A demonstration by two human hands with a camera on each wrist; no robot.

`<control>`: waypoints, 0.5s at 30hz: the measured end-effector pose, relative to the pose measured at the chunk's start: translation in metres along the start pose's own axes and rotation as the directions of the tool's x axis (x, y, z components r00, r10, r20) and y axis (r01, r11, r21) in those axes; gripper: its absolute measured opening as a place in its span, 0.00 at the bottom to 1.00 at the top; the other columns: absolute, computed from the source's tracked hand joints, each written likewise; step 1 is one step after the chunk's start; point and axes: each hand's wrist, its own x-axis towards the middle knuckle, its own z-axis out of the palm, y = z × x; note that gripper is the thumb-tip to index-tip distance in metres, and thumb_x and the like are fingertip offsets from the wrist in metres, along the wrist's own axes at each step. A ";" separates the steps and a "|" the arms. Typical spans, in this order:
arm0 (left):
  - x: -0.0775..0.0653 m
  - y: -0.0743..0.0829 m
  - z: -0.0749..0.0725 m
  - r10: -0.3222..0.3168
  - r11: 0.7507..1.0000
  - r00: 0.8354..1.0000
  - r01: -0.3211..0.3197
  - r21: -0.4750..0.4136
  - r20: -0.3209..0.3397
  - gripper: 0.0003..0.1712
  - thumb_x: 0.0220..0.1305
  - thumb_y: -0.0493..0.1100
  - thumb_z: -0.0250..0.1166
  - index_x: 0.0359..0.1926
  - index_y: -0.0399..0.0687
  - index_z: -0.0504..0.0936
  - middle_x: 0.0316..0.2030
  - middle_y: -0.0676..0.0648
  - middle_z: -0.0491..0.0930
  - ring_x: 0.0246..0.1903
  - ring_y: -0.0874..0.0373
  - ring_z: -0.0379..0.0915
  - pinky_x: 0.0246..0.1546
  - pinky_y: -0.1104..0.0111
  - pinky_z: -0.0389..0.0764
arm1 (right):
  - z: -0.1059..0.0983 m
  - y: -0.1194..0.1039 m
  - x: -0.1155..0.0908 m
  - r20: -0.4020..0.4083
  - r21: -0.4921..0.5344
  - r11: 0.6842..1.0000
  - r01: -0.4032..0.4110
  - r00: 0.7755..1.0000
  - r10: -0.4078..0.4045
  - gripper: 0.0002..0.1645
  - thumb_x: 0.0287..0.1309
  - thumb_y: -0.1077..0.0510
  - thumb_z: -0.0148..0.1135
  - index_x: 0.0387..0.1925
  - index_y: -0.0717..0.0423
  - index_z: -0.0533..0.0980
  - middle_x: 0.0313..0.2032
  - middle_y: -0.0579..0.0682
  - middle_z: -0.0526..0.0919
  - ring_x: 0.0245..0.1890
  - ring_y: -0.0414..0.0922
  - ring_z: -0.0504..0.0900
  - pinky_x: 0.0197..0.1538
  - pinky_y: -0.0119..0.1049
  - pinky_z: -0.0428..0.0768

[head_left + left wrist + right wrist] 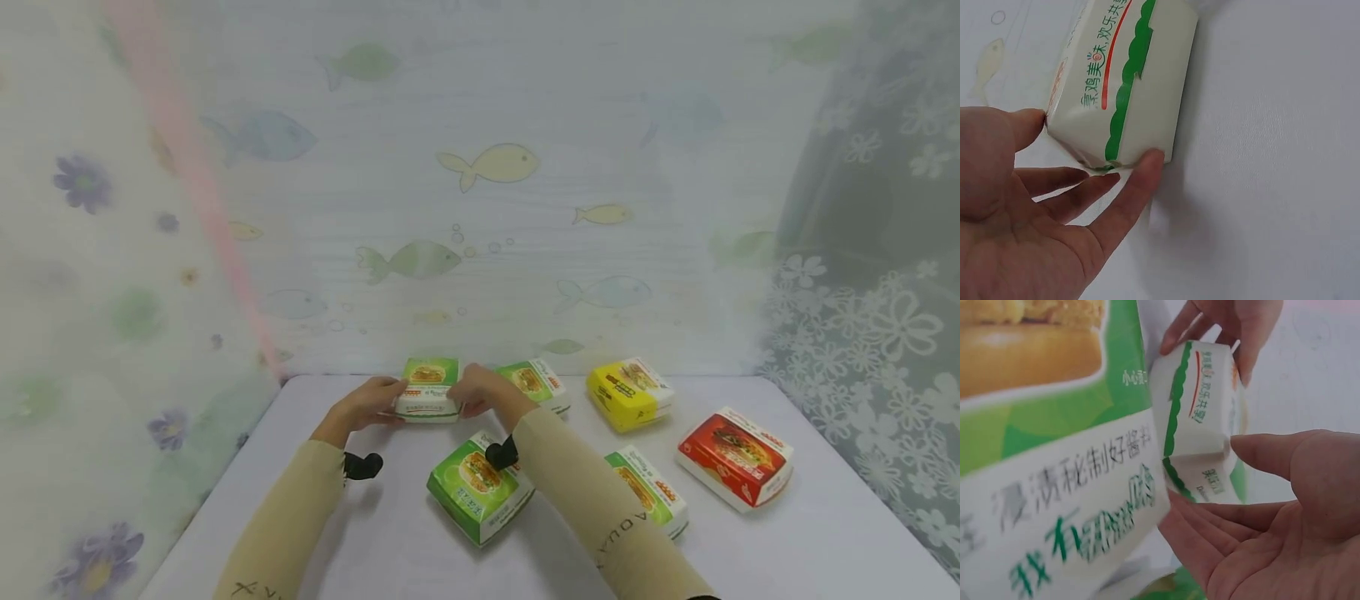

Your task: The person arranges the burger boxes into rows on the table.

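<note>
A green-and-white burger box (426, 407) stands at the back left of the table, between both hands. My left hand (365, 403) holds its left end; in the left wrist view the thumb is at an upper corner of the box (1147, 75) and the fingertips reach its lower edge. At the other end my right hand (489, 390) grips it, thumb on one corner and fingers along the side, as the right wrist view shows on the box (1200, 403). Whether its base touches the table I cannot tell. Another green burger box (474, 483) sits just in front, partly behind the right wrist strap.
Behind the right hand lies another green box (534, 379). Farther right are a yellow box (626, 398), a red box (735, 457) and a green-and-white box (651, 490) partly hidden by the right sleeve. A fish-patterned curtain (480, 208) hangs along the table's back edge.
</note>
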 end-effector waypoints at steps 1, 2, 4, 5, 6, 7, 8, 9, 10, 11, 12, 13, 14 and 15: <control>-0.002 0.000 -0.001 0.002 1.000 1.000 -0.002 0.007 0.000 0.37 0.83 0.52 0.46 0.75 0.26 0.53 0.63 0.31 0.70 0.58 0.41 0.73 0.56 0.54 0.82 | -0.001 0.000 -0.003 -0.006 -0.002 1.000 0.003 1.000 -0.003 0.26 0.70 0.58 0.62 0.60 0.72 0.70 0.41 0.61 0.82 0.45 0.57 0.88 0.51 0.46 0.86; -0.004 -0.001 -0.003 0.003 1.000 1.000 -0.003 0.015 0.000 0.38 0.83 0.53 0.46 0.76 0.26 0.52 0.66 0.30 0.67 0.61 0.38 0.71 0.58 0.53 0.81 | -0.003 0.001 -0.006 -0.012 -0.003 1.000 0.008 1.000 -0.008 0.26 0.69 0.58 0.63 0.60 0.72 0.70 0.40 0.61 0.82 0.45 0.57 0.88 0.51 0.46 0.86; -0.011 -0.001 -0.006 0.014 0.999 1.000 -0.014 0.052 -0.008 0.39 0.83 0.55 0.46 0.76 0.27 0.50 0.71 0.28 0.60 0.66 0.34 0.66 0.59 0.51 0.80 | -0.009 0.003 -0.015 -0.015 -0.037 0.999 0.036 0.999 -0.037 0.24 0.70 0.57 0.62 0.57 0.72 0.72 0.38 0.60 0.83 0.45 0.57 0.87 0.51 0.45 0.86; -0.015 0.000 -0.008 0.025 0.997 1.000 -0.024 0.077 -0.013 0.40 0.83 0.55 0.46 0.77 0.27 0.50 0.73 0.27 0.57 0.67 0.32 0.64 0.59 0.50 0.79 | -0.012 0.004 -0.021 -0.013 -0.061 0.997 0.057 0.998 -0.058 0.24 0.70 0.56 0.62 0.56 0.72 0.73 0.38 0.60 0.84 0.44 0.56 0.87 0.51 0.46 0.86; -0.020 0.000 -0.009 0.031 0.995 0.999 -0.029 0.096 -0.022 0.40 0.83 0.56 0.46 0.77 0.28 0.50 0.74 0.27 0.55 0.68 0.31 0.62 0.59 0.50 0.80 | -0.016 0.006 -0.027 -0.006 -0.080 0.994 0.081 0.997 -0.081 0.24 0.70 0.55 0.62 0.55 0.72 0.74 0.38 0.60 0.85 0.45 0.56 0.87 0.52 0.46 0.85; -0.025 0.001 -0.010 0.042 0.992 0.999 -0.038 0.123 -0.030 0.41 0.82 0.57 0.46 0.77 0.28 0.50 0.75 0.27 0.53 0.69 0.30 0.61 0.58 0.51 0.80 | -0.020 0.008 -0.033 -0.003 -0.105 0.989 0.106 0.994 -0.107 0.23 0.71 0.54 0.61 0.54 0.71 0.76 0.38 0.59 0.85 0.44 0.56 0.87 0.51 0.46 0.85; -0.030 0.002 -0.010 0.051 0.988 0.998 -0.046 0.146 -0.036 0.42 0.82 0.58 0.47 0.77 0.29 0.50 0.75 0.27 0.52 0.69 0.30 0.61 0.58 0.51 0.80 | -0.025 0.009 -0.040 0.004 -0.130 0.983 0.128 0.992 -0.129 0.24 0.72 0.53 0.61 0.55 0.71 0.76 0.39 0.58 0.85 0.44 0.55 0.87 0.52 0.46 0.85; -0.035 0.004 -0.011 0.065 0.984 0.997 -0.057 0.170 -0.040 0.43 0.81 0.59 0.48 0.77 0.30 0.50 0.75 0.26 0.53 0.69 0.30 0.62 0.57 0.52 0.81 | -0.030 0.011 -0.047 0.010 -0.159 0.975 0.152 0.988 -0.153 0.24 0.72 0.52 0.60 0.55 0.70 0.77 0.40 0.58 0.86 0.45 0.54 0.86 0.52 0.45 0.84; -0.041 0.005 -0.011 0.081 0.979 0.996 -0.072 0.189 -0.038 0.43 0.81 0.59 0.49 0.77 0.30 0.50 0.74 0.26 0.53 0.69 0.30 0.62 0.57 0.52 0.81 | -0.034 0.013 -0.053 0.016 -0.181 0.968 0.175 0.984 -0.175 0.24 0.72 0.51 0.60 0.55 0.69 0.77 0.42 0.58 0.86 0.45 0.53 0.86 0.52 0.46 0.84; -0.046 0.007 -0.010 0.093 0.976 0.995 -0.084 0.203 -0.037 0.44 0.80 0.60 0.50 0.77 0.31 0.51 0.74 0.26 0.54 0.68 0.30 0.63 0.57 0.53 0.81 | -0.038 0.014 -0.059 0.021 -0.184 0.964 0.192 0.981 -0.191 0.25 0.73 0.51 0.60 0.57 0.69 0.77 0.44 0.58 0.85 0.46 0.53 0.86 0.52 0.46 0.84; -0.052 0.009 -0.010 0.101 0.974 0.994 -0.091 0.206 -0.041 0.44 0.80 0.60 0.51 0.78 0.32 0.51 0.74 0.27 0.55 0.68 0.31 0.63 0.58 0.53 0.81 | -0.042 0.017 -0.065 0.019 -0.195 0.959 0.207 0.978 -0.207 0.25 0.73 0.50 0.60 0.58 0.67 0.77 0.47 0.58 0.84 0.48 0.53 0.85 0.53 0.46 0.84; -0.058 0.010 -0.009 0.111 0.971 0.993 -0.100 0.216 -0.041 0.44 0.79 0.60 0.52 0.78 0.33 0.51 0.73 0.27 0.56 0.68 0.32 0.63 0.58 0.53 0.80 | -0.045 0.019 -0.071 0.015 -0.202 0.955 0.217 0.976 -0.219 0.25 0.72 0.50 0.60 0.59 0.66 0.76 0.50 0.58 0.83 0.50 0.53 0.84 0.54 0.47 0.83; -0.064 0.012 -0.007 0.121 0.968 0.992 -0.108 0.228 -0.041 0.44 0.79 0.61 0.53 0.78 0.34 0.52 0.73 0.28 0.57 0.68 0.32 0.64 0.58 0.52 0.80 | -0.048 0.021 -0.077 0.015 -0.211 0.950 0.228 0.973 -0.230 0.25 0.72 0.49 0.60 0.59 0.65 0.77 0.54 0.58 0.82 0.53 0.53 0.83 0.55 0.48 0.82; -0.069 0.014 -0.005 0.128 0.963 0.991 -0.114 0.243 -0.043 0.44 0.78 0.61 0.53 0.78 0.34 0.52 0.72 0.28 0.58 0.67 0.32 0.65 0.59 0.52 0.80 | -0.050 0.025 -0.082 0.014 -0.223 0.944 0.243 0.969 -0.247 0.24 0.72 0.49 0.61 0.58 0.64 0.77 0.56 0.58 0.81 0.55 0.53 0.81 0.56 0.48 0.82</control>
